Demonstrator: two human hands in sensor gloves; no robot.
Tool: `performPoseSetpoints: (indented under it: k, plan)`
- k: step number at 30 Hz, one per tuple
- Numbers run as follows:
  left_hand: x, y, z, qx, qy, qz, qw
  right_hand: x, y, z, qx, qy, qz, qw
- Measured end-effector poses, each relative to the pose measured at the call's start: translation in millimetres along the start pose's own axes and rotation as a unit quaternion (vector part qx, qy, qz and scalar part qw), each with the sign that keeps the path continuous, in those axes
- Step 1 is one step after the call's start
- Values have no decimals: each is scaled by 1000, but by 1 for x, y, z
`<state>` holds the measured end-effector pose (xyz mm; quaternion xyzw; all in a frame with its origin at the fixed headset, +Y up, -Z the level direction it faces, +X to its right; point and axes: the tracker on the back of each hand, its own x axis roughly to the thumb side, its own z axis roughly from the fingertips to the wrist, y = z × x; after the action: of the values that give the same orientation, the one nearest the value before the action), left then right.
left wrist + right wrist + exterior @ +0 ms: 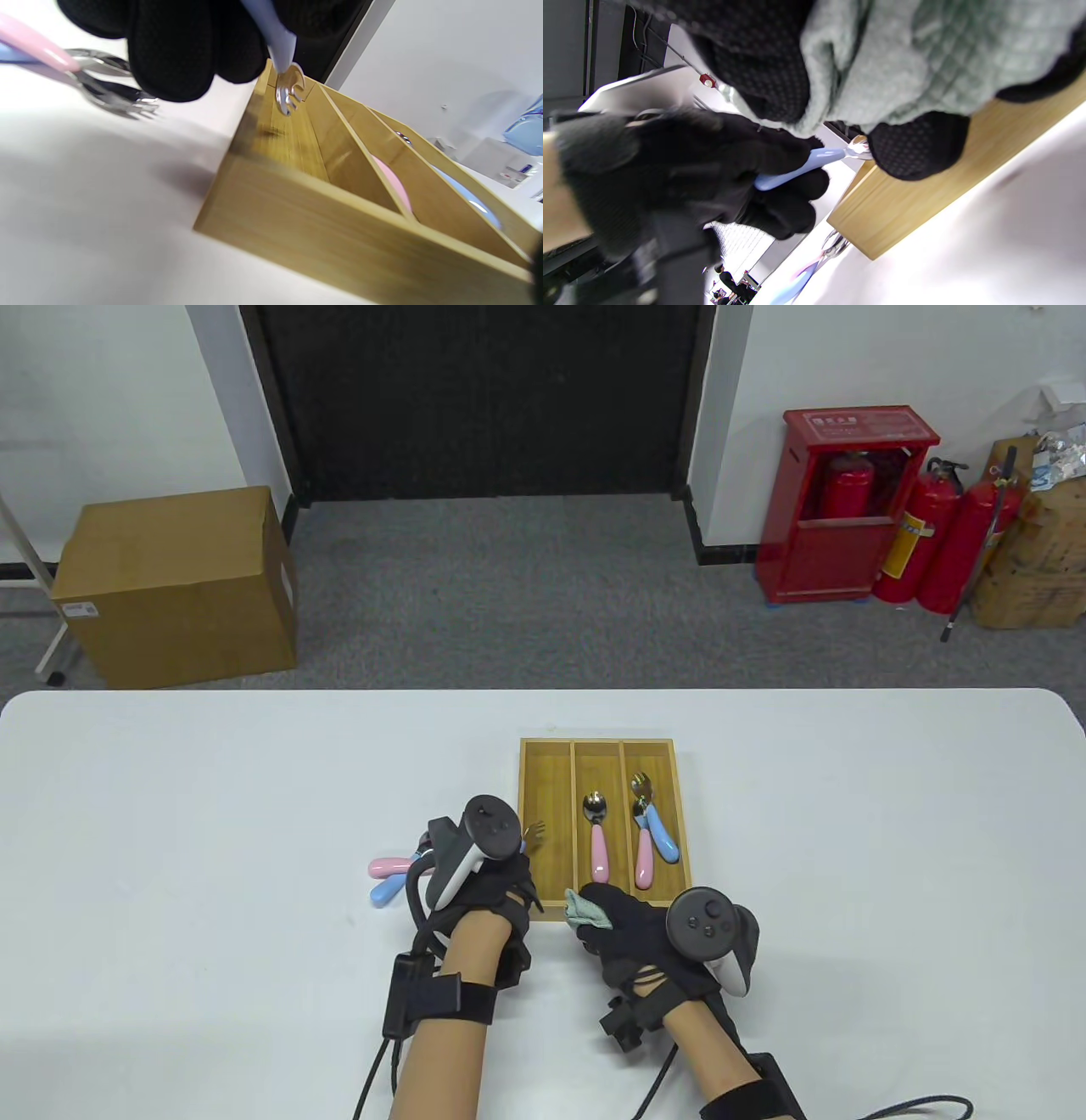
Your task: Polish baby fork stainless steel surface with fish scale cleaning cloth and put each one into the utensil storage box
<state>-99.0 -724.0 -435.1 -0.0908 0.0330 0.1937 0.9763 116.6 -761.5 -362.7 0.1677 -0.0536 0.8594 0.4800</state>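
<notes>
Three compartments divide the storage box (543, 746); just left of it the left hand (475, 891) grips a blue-handled fork (289, 87), the right hand (632, 929) bunches the cloth (585, 909) at its near edge; a loose grip could drop the fork outside

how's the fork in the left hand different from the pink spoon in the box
The held fork has a blue handle; the pink spoon has a pink one. The fork ends in short tines, the spoon in a rounded bowl. The fork is gripped in the left hand at the box's left edge; the spoon lies flat in the middle compartment. Both have shiny steel heads.
</notes>
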Motion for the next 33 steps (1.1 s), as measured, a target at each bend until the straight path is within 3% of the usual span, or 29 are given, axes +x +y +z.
performPoseSetpoints:
  k: [10, 14, 21, 29, 33]
  plan:
    - [27, -10, -19, 40, 25, -14, 999, 3, 14, -3, 47, -19, 37, 998]
    - [26, -14, -20, 42, 23, -30, 998, 2, 18, -4, 55, -15, 46, 997]
    - [22, -16, -16, 34, -4, 12, 999, 1, 14, -5, 64, -10, 38, 997]
    - [10, 3, -12, 34, -32, 10, 999, -3, 6, -4, 60, -3, 38, 997]
    - [-17, 24, -13, 27, -22, -87, 996, -7, 5, -4, 59, 4, 38, 998]
